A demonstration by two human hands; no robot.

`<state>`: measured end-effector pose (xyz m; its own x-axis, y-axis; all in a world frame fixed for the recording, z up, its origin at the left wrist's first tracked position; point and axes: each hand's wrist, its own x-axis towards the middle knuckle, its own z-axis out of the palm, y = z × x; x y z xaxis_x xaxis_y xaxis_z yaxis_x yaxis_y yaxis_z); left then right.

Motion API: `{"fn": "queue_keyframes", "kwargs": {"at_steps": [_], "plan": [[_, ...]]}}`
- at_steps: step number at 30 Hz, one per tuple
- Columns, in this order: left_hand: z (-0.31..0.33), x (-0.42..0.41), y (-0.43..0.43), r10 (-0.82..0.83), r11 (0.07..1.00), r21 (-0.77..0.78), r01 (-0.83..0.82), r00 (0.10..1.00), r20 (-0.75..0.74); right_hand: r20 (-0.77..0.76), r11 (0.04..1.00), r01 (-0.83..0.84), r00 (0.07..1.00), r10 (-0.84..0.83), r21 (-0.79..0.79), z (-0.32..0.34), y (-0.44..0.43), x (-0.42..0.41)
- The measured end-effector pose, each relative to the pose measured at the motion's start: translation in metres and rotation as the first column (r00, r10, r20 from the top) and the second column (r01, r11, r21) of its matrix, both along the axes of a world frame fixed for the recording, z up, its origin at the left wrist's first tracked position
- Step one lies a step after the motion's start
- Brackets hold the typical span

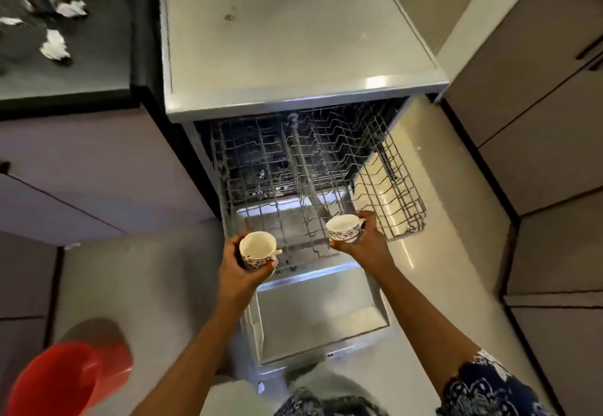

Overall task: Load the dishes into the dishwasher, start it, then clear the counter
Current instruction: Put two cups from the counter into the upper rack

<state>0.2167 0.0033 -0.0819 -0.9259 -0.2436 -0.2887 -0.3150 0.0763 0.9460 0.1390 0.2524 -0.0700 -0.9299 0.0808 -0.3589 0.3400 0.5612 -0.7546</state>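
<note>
White ceramic cup with dark floral band point(257, 249) resting in left hand point(236, 272), fingers curling round its wall, lower wall hiding behind fingers. Second matching cup point(343, 227) being gripped by right hand point(370, 241), fingers curling round handle side, base hiding behind palm. Both hovering at front edge of grey wire rack point(293, 167) of silver dishwasher point(293, 40), above open door point(319, 321). White items point(54, 45) on dark desk point(81, 69) blurring beyond recognition. Red plastic tub point(65, 379) being cut off at lower left.

I am stretching both arms forward and down. My left grip point(239, 273) is curling round a cup point(257, 248), and my right grip point(368, 241) is clasping a second cup point(343, 227).
</note>
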Motion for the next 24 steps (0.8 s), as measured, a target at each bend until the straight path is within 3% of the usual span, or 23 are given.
{"fn": "queue_keyframes", "kwargs": {"at_steps": [3, 6, 10, 20, 24], "plan": [[-0.011, 0.001, 0.018, 0.075, 0.997, 0.002, -0.075, 0.996, 0.052, 0.079, 0.987, -0.119, 0.991, 0.111, 0.112, -0.023, 0.017, -0.028], [-0.016, -0.003, 0.031, 0.100, 0.995, -0.016, -0.099, 0.992, 0.074, 0.195, 0.911, -0.313, 0.944, 0.267, 0.269, -0.042, 0.018, -0.051], [-0.025, -0.012, 0.039, 0.125, 0.992, -0.021, -0.124, 0.989, 0.076, 0.277, 0.818, -0.505, 0.857, 0.435, 0.276, -0.059, 0.001, -0.068], [-0.043, -0.023, 0.037, 0.181, 0.983, -0.033, -0.179, 0.981, 0.077, 0.241, 0.696, -0.558, 0.827, 0.508, 0.452, -0.102, -0.034, -0.088], [-0.040, -0.023, 0.038, 0.215, 0.977, -0.009, -0.215, 0.974, 0.075, 0.193, 0.703, -0.519, 0.848, 0.493, 0.486, -0.116, -0.036, -0.080]]}}
